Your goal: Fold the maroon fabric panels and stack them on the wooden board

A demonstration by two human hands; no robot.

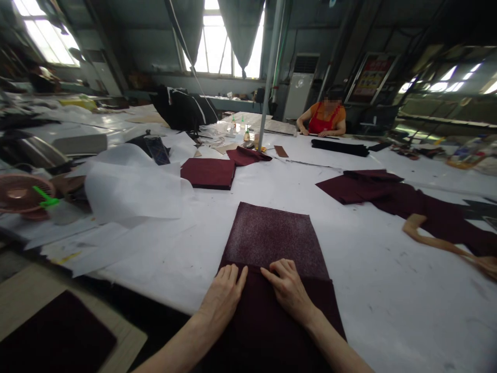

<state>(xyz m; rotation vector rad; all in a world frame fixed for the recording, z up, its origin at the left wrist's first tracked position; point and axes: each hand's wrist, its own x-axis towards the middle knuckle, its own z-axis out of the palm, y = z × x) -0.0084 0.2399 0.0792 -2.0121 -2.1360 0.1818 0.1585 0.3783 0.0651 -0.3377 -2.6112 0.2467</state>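
Observation:
A dark maroon piece of fabric (272,331) lies over the near edge of the white-covered table. Its far edge crosses a second maroon piece with a speckled, greyish coating (272,233). My left hand (225,290) rests on the left part of that edge, fingers laid on the cloth and thumb held apart. To its right, my right hand (289,290) presses on the same edge with its index finger stretched out and the other fingers bent. Both sets of fingertips touch the fabric, and neither hand visibly pinches it. The palms' undersides are hidden.
A stack of maroon pieces (209,173) lies ahead; more maroon cloth (388,197) and a tan strip (435,243) lie right. Translucent sheets (132,181), a bottle with a green top (62,207) and a pink basket (23,191) stand left. A pole (267,88) and co-worker (324,119) are beyond.

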